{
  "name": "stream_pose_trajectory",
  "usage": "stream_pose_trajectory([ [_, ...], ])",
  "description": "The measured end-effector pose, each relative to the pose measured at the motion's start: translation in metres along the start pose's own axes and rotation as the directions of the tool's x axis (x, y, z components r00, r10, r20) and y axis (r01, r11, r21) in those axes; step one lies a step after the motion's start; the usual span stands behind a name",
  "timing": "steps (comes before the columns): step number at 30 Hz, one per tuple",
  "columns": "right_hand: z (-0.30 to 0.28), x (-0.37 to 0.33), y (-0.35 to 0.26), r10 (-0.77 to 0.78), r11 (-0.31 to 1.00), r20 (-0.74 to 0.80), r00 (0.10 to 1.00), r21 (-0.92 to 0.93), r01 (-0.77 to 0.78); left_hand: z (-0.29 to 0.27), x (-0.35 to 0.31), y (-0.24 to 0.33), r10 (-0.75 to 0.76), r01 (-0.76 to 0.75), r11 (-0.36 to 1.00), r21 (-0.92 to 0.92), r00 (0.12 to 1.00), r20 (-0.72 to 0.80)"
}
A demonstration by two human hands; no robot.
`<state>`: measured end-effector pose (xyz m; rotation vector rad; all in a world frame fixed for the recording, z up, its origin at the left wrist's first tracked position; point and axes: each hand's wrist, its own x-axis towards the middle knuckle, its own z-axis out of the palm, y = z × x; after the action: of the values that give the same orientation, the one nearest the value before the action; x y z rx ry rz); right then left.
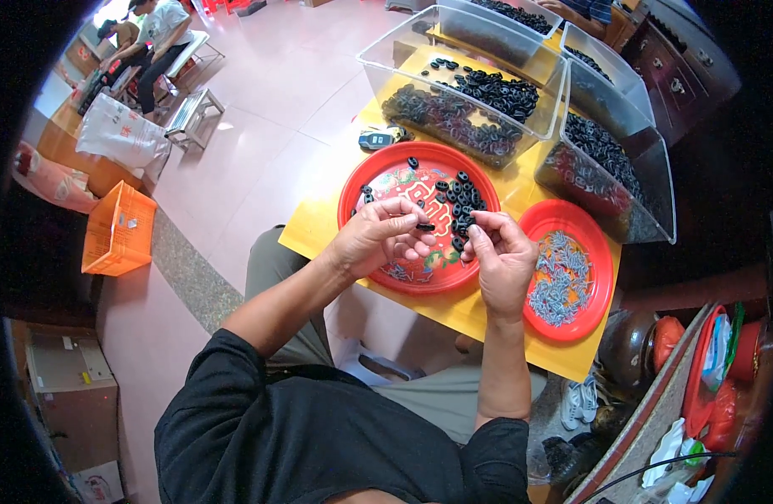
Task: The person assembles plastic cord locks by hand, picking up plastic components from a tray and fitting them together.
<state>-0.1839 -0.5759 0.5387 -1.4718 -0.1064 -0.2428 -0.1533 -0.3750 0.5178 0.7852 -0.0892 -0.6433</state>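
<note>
My left hand (375,237) is over a round red tray (348,186) and pinches a small black plastic piece (425,227) between thumb and forefinger. Close by on the right, my right hand (504,262) has thumb and forefinger pressed together above the tray's right rim. What it holds, if anything, is too small to make out. Several loose black oval two-holed pieces (462,195) lie in the tray, mostly on its right side. Small silver screws (399,271) lie near its front edge. More screws (561,277) fill a smaller red tray (606,260) right of my right hand.
Clear plastic bins (462,139) of black pieces stand on the yellow tabletop (317,220) behind the trays. A dark key fob (375,139) lies beside them. An orange crate (118,231) sits on the floor at left. Other people (158,38) sit farther back.
</note>
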Motion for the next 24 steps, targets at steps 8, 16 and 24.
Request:
stream_pose_trajectory([
  [8, 0.005, 0.0, -0.001, 0.011, 1.0, 0.013, 1.0, -0.013, -0.011, 0.006, -0.004, -0.007, 0.072, -0.067, 0.994, 0.082, 0.995, -0.063],
  [16, 0.012, -0.004, 0.002, 0.022, 1.0, 0.012, 1.0, -0.005, -0.022, 0.007, -0.001, -0.016, 0.029, -0.043, 0.996, -0.074, 0.983, -0.183],
  [24, 0.014, -0.008, 0.008, 0.124, 0.992, 0.088, 0.988, 0.024, -0.127, 0.005, -0.001, -0.024, -0.088, 0.058, 0.979, -0.198, 0.985, -0.149],
])
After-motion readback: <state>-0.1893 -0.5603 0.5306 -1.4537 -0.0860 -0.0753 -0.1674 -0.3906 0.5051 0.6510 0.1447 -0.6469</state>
